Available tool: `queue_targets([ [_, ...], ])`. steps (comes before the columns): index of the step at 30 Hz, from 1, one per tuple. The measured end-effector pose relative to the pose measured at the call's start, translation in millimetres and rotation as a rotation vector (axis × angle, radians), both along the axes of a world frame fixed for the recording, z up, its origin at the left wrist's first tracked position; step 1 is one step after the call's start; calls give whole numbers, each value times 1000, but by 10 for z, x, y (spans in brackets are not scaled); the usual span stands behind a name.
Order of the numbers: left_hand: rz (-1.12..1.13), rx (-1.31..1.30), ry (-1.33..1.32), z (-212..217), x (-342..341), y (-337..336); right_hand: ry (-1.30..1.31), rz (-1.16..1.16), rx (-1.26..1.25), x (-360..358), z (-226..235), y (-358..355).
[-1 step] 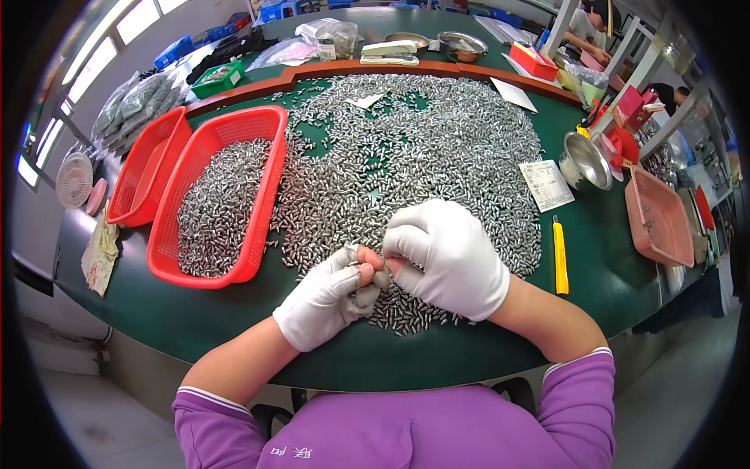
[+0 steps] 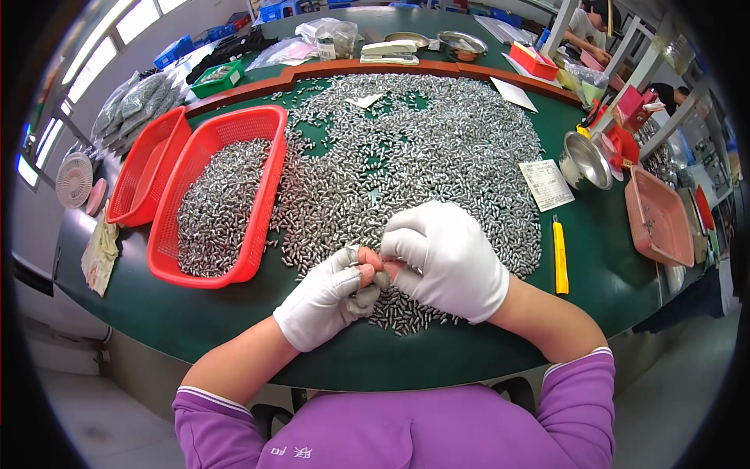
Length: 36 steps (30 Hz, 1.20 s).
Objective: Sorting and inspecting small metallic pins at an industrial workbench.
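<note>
Broadly, a green surface (image 2: pixel 605 262) carries everything, curving across the view. Over its middle spreads a dense layer of small silvery metal pieces (image 2: pixel 437 148), thinning to green patches toward the upper left and reaching down beneath the hands. Left of this spread stands a red perforated basket (image 2: pixel 266 195) with a heap of similar pieces in it; a second red basket (image 2: pixel 148 168) lies just beyond, farther left. Near the right edge sits a pink basket (image 2: pixel 660 211), and a steel bowl (image 2: pixel 586 160) is tilted nearer the spread.

The right hand (image 2: pixel 457 262), in a white glove, has its fingers curled down to a pinch. The gloved left hand (image 2: pixel 332 301) is half closed, its bare fingertips meeting the right's above the near pieces; whether either holds a piece cannot be told. Right of the spread lie a printed slip (image 2: pixel 546 186) and, below it, a slim yellow cutter (image 2: pixel 560 258).
</note>
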<state>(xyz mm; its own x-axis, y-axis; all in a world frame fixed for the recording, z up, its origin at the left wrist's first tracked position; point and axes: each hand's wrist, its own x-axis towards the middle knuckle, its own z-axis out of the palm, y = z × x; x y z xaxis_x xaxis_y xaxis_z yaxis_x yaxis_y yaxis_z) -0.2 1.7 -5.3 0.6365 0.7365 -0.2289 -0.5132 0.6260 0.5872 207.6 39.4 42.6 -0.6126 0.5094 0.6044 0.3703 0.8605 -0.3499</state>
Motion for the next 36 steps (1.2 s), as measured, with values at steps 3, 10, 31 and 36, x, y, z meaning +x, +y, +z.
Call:
queue_targets([
  [3,-5,13,18,-2,5,-23,57,36,7,-41,-33,-40],
  [10,10,30,29,56,19,-22,85,-56,-104,35,-162,42],
  [31,48,-12,29,36,-11,2,-331,-199,-134,139,-261,115],
  [36,62,-27,53,55,2,-3,-378,-236,-125,89,-284,100],
])
